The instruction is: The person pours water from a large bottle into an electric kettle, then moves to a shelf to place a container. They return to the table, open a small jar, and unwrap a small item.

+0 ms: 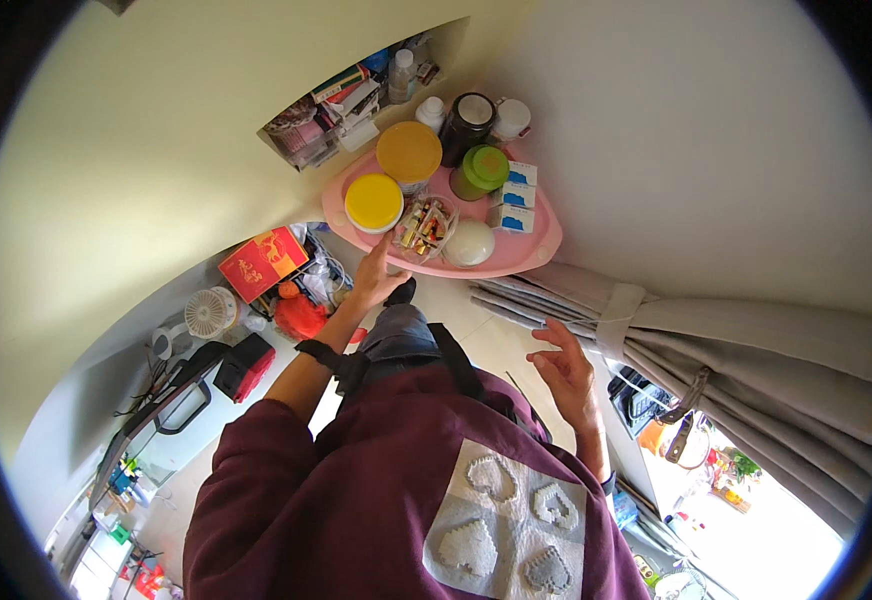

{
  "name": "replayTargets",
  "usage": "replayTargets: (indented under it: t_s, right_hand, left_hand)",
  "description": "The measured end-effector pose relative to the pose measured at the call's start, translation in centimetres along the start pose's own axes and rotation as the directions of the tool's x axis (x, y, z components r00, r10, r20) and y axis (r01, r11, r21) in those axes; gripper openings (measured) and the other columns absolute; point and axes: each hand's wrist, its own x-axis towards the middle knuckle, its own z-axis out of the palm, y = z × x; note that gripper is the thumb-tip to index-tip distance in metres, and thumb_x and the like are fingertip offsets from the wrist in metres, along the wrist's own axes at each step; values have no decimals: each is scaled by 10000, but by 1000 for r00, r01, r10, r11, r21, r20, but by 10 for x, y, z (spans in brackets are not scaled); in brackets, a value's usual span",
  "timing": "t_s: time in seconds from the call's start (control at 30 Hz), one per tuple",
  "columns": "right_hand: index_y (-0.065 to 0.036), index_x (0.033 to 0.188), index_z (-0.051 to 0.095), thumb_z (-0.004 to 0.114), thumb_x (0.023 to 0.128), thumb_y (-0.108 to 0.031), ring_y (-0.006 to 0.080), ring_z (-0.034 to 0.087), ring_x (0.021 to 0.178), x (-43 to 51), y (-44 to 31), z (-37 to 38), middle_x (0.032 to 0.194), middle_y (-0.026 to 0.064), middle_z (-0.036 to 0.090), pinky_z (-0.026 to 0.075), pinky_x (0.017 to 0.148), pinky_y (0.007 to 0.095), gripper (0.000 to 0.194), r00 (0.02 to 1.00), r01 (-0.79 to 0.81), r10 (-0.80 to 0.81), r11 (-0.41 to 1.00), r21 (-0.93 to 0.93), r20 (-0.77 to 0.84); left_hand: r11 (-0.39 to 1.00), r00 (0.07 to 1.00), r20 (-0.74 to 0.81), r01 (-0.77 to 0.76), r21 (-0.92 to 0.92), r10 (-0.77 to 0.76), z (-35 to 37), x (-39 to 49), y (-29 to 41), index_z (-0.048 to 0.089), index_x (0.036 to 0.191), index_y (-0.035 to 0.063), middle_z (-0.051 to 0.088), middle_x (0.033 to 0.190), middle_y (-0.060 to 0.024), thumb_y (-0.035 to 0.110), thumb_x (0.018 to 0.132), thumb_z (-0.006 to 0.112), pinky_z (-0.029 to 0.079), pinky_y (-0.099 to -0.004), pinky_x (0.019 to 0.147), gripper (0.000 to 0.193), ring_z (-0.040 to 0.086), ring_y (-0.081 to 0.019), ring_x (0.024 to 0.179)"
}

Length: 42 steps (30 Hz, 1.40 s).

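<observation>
My left hand (378, 277) is at the near left edge of a pink plastic tray (509, 264), fingers apart, a fingertip close by a yellow-lidded jar (374, 202). Whether it touches the tray I cannot tell. Beside that jar lies a clear container of small wrapped items (425, 229), with a white round object (470, 243) to its right. Farther back on the tray are an orange-lidded tub (409, 152), a green-lidded jar (481, 172), a dark canister (469, 127) and several small white-and-blue boxes (515, 196). My right hand (565, 367) hangs over the floor near the curtain, holding nothing, fingers bent and apart.
A wall niche (346, 105) with bottles and boxes is behind the tray. At left are a red box (263, 262), a small white fan (211, 312) and a red mesh bag (299, 319). A tied grey curtain (706, 322) hangs at right beside a bright window.
</observation>
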Motion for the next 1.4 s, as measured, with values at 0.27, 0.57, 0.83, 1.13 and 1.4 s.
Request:
replayTargets:
  t_s: [0.27,0.57,0.83,1.13,1.4]
  right_hand:
    - [-82,1451,434,648,936,-74,162,672,979,4,1,3,1274,126,616,542,838,307,558,1000,-12,11,999,46,6]
    - [-65,1448,427,644,937,-76,169,675,989,21,-10,9,1262,137,619,539,853,306,555,998,34,-34,999,-2,60]
    - [-75,1456,414,635,946,-89,135,627,990,53,9,1,1277,111,593,507,869,288,556,960,80,-77,997,-1,270]
    - [-77,1305,566,672,910,-135,133,647,900,80,52,13,1034,66,683,520,822,284,413,777,273,-130,951,-143,615]
    - [-18,914,671,672,933,-228,90,617,647,31,68,65,703,52,658,475,594,244,211,654,308,-155,949,-74,741]
  left_hand:
    - [994,997,22,-76,-76,77,14,18,25,299,1395,-44,668,1101,-229,162,775,793,582,-383,740,820,698,-348,951]
    - [986,996,-12,-95,-135,94,23,18,17,306,1404,-64,673,1094,-224,213,793,791,580,-381,754,828,707,-323,890]
    - [998,992,114,42,57,-48,-29,-48,-13,580,1238,-17,689,975,-165,215,850,734,560,-353,763,477,693,-237,894]
    - [809,798,-413,552,204,-440,-29,-345,-94,705,972,50,704,852,-144,265,942,592,530,-401,713,245,679,-284,786]
    - [474,467,-235,880,30,-853,189,-692,-68,705,851,64,698,977,-186,215,942,473,520,-452,804,292,664,-360,925]
